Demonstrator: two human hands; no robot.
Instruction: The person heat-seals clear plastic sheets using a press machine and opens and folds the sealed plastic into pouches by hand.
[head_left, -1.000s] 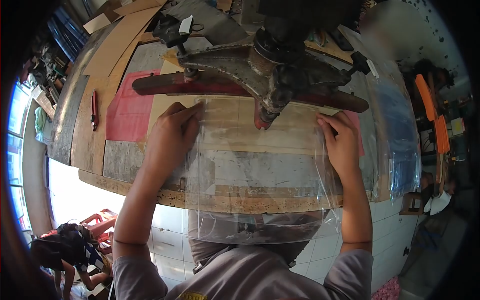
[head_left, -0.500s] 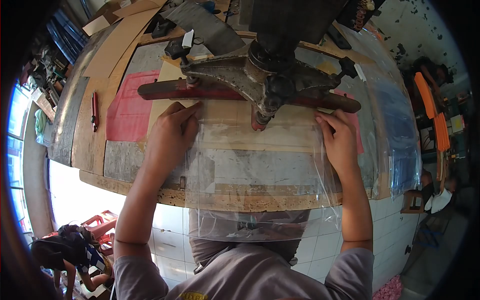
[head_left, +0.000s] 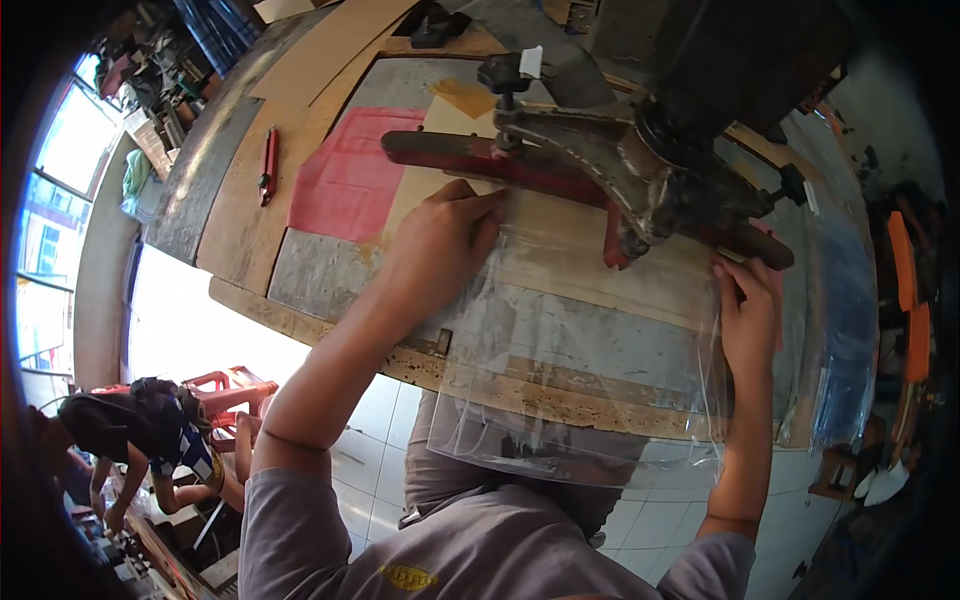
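A clear plastic sheet (head_left: 590, 375) lies over the worktop and hangs past its front edge. My left hand (head_left: 445, 240) pinches its upper left corner, beside the long red-edged bar (head_left: 470, 155) of a metal press (head_left: 590, 140). At the upper right corner, my right hand (head_left: 748, 300) pinches the sheet just below the bar's right end. Beneath the plastic is a beige sheet (head_left: 425, 195), with red material (head_left: 350, 175) showing to its left.
A red cutter (head_left: 268, 168) lies on the wooden board at the left. Cardboard (head_left: 330, 50) is at the back left. Stacked clear and bluish plastic (head_left: 845, 340) hangs at the right. Another person (head_left: 130, 430) bends near red stools at the lower left.
The camera view has turned and shifted, so the bench appears tilted and further right. Both hands keep their hold at the sheet's corners. Earlier, the press bar dropped slightly nearer the hands.
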